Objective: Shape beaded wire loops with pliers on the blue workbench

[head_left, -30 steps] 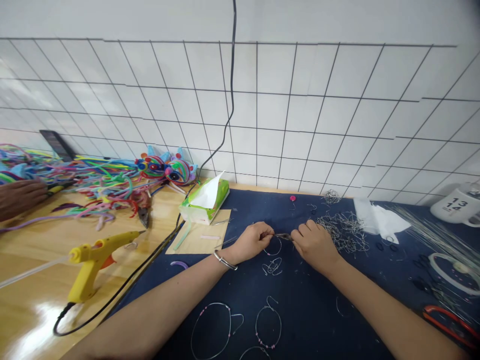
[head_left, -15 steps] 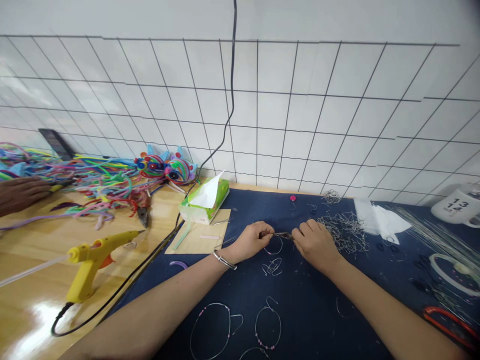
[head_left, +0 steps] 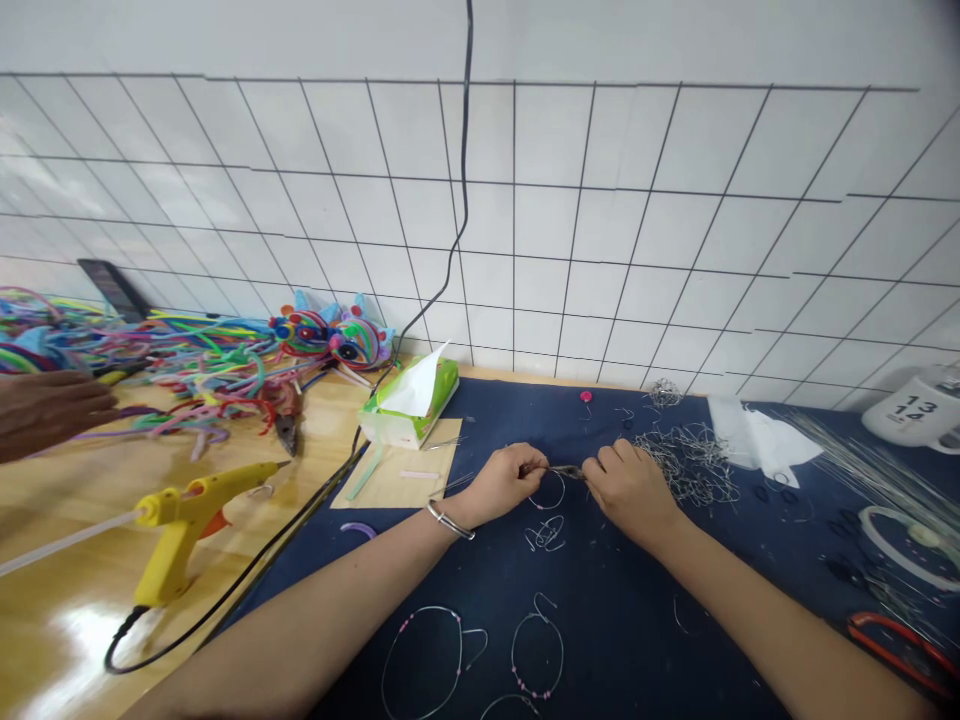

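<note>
My left hand [head_left: 504, 482], with a silver bangle at its wrist, pinches the top of a small wire ring [head_left: 551, 503] carrying pink beads. My right hand [head_left: 628, 482] is closed round what looks like small pliers; only the dark jaws [head_left: 568, 471] show, meeting the wire by my left fingertips. Just below lies a bent bit of wire [head_left: 547, 535]. Nearer me rest two beaded wire loops, one rounder [head_left: 385, 668] and one with a hooked end [head_left: 561, 655]. A tangle of wire pieces [head_left: 690, 465] sits beyond my right hand.
A yellow glue gun [head_left: 176, 530] lies left, its cord [head_left: 262, 555] running along the dark cloth. Behind stand a tissue pack [head_left: 409, 430] and colourful craft figures [head_left: 358, 335]. Another person's hand [head_left: 56, 412] is at far left. Right: long wires [head_left: 877, 480], red-handled tool [head_left: 900, 640], mug [head_left: 911, 410].
The other person's hand at far left has shifted slightly right and down. My own hands and the wire ring have barely moved.
</note>
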`<state>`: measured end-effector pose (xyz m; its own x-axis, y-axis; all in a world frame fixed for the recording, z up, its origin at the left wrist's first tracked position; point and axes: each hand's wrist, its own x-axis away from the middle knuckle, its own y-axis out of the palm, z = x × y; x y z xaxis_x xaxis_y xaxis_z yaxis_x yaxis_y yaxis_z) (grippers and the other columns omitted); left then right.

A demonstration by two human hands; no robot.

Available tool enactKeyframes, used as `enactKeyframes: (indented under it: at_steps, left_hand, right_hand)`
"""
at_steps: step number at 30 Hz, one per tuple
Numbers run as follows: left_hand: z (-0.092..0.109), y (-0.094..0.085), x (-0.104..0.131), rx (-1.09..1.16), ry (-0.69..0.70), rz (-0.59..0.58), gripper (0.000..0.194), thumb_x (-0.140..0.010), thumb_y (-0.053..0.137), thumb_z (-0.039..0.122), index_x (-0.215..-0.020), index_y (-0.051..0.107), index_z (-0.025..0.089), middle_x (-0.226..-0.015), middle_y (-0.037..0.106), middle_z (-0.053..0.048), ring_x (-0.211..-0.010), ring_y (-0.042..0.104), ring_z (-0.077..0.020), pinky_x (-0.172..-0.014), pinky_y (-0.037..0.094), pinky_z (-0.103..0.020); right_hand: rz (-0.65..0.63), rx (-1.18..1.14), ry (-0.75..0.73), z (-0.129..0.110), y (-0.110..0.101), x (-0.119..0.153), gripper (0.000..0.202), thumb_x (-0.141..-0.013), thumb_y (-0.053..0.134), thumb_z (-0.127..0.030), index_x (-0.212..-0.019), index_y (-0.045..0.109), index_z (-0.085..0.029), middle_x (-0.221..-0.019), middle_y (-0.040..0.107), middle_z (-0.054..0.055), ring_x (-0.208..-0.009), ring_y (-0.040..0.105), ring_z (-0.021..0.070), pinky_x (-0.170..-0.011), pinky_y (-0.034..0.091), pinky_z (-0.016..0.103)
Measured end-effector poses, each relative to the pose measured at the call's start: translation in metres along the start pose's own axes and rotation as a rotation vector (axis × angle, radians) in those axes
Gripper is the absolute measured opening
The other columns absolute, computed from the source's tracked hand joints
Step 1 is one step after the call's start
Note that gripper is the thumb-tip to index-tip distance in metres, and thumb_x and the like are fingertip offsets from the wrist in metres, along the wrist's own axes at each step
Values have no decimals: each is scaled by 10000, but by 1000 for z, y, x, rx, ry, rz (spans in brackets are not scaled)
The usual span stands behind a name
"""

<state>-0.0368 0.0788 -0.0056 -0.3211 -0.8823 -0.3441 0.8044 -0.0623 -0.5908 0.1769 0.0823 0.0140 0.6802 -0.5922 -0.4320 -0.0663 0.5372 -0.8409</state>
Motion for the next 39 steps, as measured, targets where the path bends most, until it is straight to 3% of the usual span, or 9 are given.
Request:
enactKeyframes:
  at_steps: [6,10,16,20,25,39]
  left_hand:
    - [3,0,1,41,-29,1,113,-727,497,103,-688,593,148,-679,541,3,-667,482,-113,-633,370,-210]
    - [-3,3,1,86,-99,25,125,-765,483,170,-747,604,142,-677,553,0,-616,480,-103,-575,370,-197]
    - [-11,3,0,137,-174,67,184,-806,458,253,-799,599,135,-645,557,6,-541,459,-87,-509,357,-184]
    - [-6,4,1,162,-170,43,179,-805,463,247,-786,598,131,-677,580,-5,-581,493,-96,-536,379,-186]
    - [4,8,3,162,-145,-7,141,-783,482,199,-757,605,135,-681,582,-4,-615,504,-103,-574,390,-196]
    - [12,9,4,99,-30,-73,138,-747,482,85,-747,606,145,-668,524,13,-635,478,-95,-620,379,-213]
  right_hand:
    - [-31,-37,21,0,2,1,144,-834,462,-214,-721,544,-181,-687,486,59,-753,385,202,-655,266,323]
    - [-22,-143,112,0,8,2,153,-831,477,-279,-746,549,-175,-744,515,69,-794,409,211,-704,295,332]
    - [-1,-584,349,-1,20,3,134,-820,484,-280,-797,563,-175,-788,553,62,-819,465,198,-760,354,324]
    - [-24,-693,415,-5,19,3,190,-847,441,-346,-831,551,-192,-761,564,21,-735,512,157,-675,405,272]
    - [-93,-1035,522,-16,15,3,209,-805,502,-385,-885,557,-200,-831,578,9,-746,541,138,-692,421,248]
    - [-139,-1163,565,-18,14,-1,155,-780,509,-333,-794,564,-190,-671,509,-26,-620,464,114,-589,369,227]
